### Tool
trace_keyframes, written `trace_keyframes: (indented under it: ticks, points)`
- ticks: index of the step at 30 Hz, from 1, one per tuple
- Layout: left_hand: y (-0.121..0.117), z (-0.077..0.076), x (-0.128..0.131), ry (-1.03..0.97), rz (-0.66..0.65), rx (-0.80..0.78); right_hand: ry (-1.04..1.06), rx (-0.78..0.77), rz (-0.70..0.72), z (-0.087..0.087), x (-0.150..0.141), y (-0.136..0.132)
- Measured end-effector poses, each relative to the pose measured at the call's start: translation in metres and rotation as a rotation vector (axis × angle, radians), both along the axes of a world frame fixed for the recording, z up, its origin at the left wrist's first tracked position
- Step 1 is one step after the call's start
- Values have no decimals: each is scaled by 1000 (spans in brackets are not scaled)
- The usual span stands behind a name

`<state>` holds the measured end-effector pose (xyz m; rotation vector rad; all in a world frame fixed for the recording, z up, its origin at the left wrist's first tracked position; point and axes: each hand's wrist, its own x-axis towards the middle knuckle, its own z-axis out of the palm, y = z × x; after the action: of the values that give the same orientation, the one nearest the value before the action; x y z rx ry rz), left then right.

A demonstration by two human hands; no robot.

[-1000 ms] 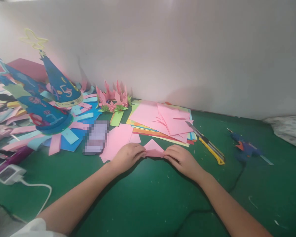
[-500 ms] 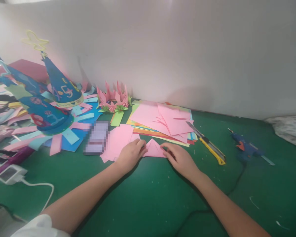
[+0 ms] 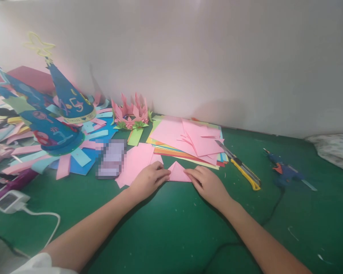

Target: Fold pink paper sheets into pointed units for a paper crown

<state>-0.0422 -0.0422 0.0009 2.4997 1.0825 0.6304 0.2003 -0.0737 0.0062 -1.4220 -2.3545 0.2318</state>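
Folded pink paper (image 3: pixel 176 173) sits on the green bench (image 3: pixel 160 236) between the person's hands, peak pointing away. Judged part-way: triangle formed; pink sheets (image 3: pixel 137 158) near the left hand (image 3: pixel 146 179) lie unfolded. Left fingers curled closed on the paper's left corner; right hand (image 3: pixel 210 184) has its fingers closed on the right side. Forearms (image 3: pixel 93 222) angle inward, palms down.

We see soft light, glare high on the wall (image 3: pixel 205 57), faint shadows lower down, a pixelated phone (image 3: pixel 111 159) and a blurry glue gun (image 3: pixel 289 172).
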Motion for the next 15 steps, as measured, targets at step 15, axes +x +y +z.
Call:
trace_keyframes:
  ticks: [15]
  points:
    - [17, 2, -7, -9, -117, -121, -55, 21, 24, -2, 4, 0]
